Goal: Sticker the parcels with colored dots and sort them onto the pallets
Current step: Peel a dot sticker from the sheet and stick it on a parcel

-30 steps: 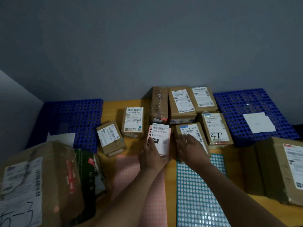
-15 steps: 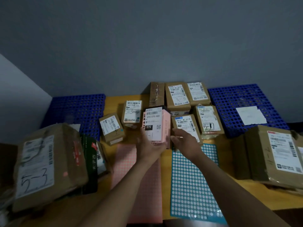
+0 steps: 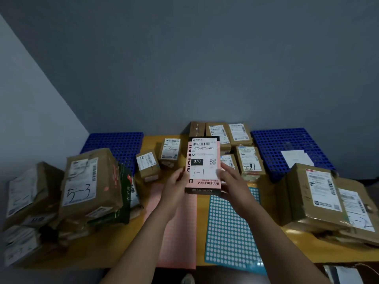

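- A grey wall [image 3: 184, 68] stands behind the yellow bench [image 3: 291, 242], with a left blue pallet [image 3: 117, 144] and a right blue pallet [image 3: 272, 148] at its far corners.
- Our left hand [image 3: 176, 187] and right hand [image 3: 231, 181] hold the pink parcel [image 3: 204, 167], each grip clamped on one long edge, label facing us.
- Beneath it lie a pink dot sheet [image 3: 176, 232] and a teal dot sheet [image 3: 229, 232], side by side.

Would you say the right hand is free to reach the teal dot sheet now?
Probably not yet: the right hand grips the pink box with the left hand, though the teal sheet lies uncovered just beneath it.
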